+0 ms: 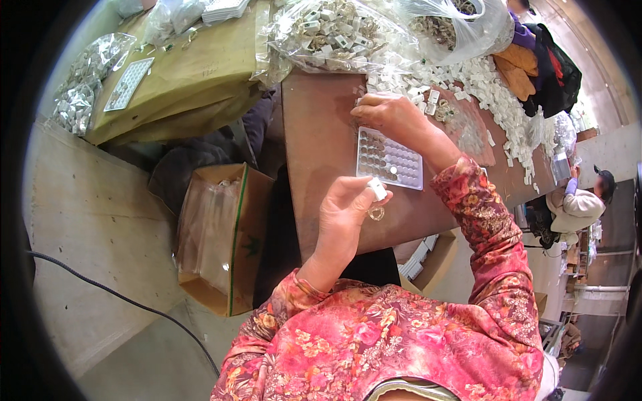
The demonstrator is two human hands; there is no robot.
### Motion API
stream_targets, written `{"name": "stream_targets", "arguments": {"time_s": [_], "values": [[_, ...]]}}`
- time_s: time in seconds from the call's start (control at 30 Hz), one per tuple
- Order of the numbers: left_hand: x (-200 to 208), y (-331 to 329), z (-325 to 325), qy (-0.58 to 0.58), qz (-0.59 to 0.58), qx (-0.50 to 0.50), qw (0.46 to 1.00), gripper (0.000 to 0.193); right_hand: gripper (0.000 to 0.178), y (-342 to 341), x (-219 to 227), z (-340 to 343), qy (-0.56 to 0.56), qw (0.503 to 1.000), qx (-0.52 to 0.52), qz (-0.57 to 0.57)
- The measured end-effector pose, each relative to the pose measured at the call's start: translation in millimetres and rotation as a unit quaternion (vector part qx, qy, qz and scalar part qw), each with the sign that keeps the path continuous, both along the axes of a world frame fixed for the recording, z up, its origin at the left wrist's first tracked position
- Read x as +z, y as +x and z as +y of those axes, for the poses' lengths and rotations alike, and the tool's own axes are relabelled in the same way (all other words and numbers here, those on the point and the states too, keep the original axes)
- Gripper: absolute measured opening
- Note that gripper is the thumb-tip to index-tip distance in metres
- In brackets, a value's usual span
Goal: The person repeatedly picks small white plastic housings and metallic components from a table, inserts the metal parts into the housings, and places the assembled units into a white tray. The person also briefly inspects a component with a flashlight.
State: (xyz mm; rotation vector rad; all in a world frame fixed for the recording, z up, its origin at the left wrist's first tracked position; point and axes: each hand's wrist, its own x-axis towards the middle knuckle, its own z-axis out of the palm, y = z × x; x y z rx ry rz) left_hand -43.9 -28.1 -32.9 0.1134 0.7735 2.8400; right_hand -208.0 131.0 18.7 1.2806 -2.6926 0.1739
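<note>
Above brown table point(314, 134), left fingers point(354, 184) clamp white piece point(378, 190); grip of right fingers point(369, 111) unclear.

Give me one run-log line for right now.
left hand: holds white piece | right hand: at far edge of white tray, grasp unclear | tray: partly filled, on brown table

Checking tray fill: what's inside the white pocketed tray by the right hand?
In the white pocketed tray: dull round discs in many left-side pockets; one brighter disc lower middle. The right forearm overlaps the upper right edge; anything beneath it can't be seen.
</note>
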Motion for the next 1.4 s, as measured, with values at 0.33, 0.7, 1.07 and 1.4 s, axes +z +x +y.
{"name": "stream_targets", "arguments": {"time_s": [0.33,0.7,1.07,1.4], "values": [[1.4,1.4,0.7,-0.051,-0.02,0.011,0.998,0.025,0.022,0.5,-1.0,-8.5,0.134,0.987,0.059,0.07],[3.8,1.2,1.3,-0.036,-0.003,0.02,0.999,0.016,0.012,-6.7,-7.4,-10.9,-0.024,1.0,0.001,-0.016],[-2.1,-3.4,1.4,0.029,-0.039,0.012,0.999,0.02,0.008,31.5,21.5,5.3,-0.254,0.958,-0.071,-0.115],[1.4,-3.7,0.7,0.008,-0.062,-0.002,0.998,0.021,0.008,131.3,6.4,-5.3,-0.526,0.709,-0.191,-0.43]]}}
